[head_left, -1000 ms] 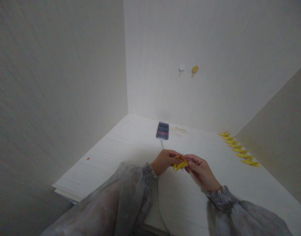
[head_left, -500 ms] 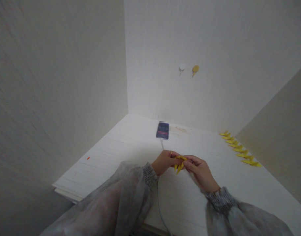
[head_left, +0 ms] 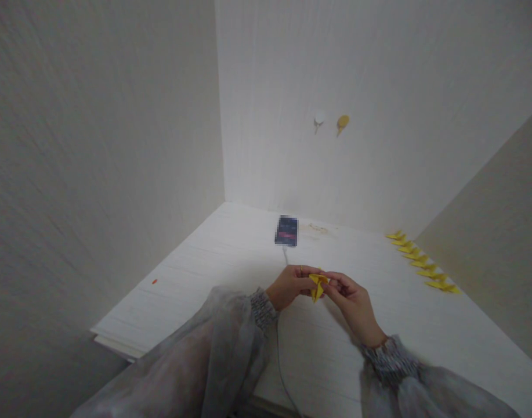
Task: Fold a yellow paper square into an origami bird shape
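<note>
A small folded piece of yellow paper is pinched between both my hands just above the white table. My left hand, with a ring on one finger, grips its left side with closed fingers. My right hand pinches its right side from the other side. The paper's pointed tips hang downward between my fingertips. Grey sheer sleeves cover both my forearms.
A row of several folded yellow paper pieces lies along the right wall. A dark phone with a white cable lies near the back wall. Two small hooks are on the wall. A tiny red speck sits at left.
The yellow paper has been folded narrower and turned so its tips point down. My hands have drawn closer together and shifted slightly up.
</note>
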The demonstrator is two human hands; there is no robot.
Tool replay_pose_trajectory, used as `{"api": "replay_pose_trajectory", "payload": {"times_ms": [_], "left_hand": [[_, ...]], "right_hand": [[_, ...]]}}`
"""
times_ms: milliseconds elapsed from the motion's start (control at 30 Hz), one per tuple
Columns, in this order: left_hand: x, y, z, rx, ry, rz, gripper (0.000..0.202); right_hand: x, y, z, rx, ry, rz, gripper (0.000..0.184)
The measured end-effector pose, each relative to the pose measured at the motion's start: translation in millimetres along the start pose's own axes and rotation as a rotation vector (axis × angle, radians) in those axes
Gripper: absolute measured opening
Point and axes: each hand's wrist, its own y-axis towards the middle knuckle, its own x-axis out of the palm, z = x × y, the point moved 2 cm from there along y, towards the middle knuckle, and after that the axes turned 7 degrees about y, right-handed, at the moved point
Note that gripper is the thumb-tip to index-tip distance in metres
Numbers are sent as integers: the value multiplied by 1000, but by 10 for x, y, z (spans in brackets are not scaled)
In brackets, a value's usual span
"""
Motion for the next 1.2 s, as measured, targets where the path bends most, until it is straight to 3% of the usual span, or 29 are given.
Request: {"api": "replay_pose_trajectory", "payload": {"times_ms": [267, 433, 733, 1200], "left_hand": [[-24, 34, -59, -6, 31, -8, 42], [-33, 38, -65, -42, 43, 26, 38], [11, -6, -13, -69, 100, -67, 32], [8, 10, -68, -82, 109, -48, 29]], "right_hand": [[9, -20, -36, -81, -231, 24, 24], [-3, -12, -81, -148, -318, -36, 23], [-18, 30, -148, -189, -335, -187, 24], [0, 9, -179, -225, -383, -151, 22]]}}
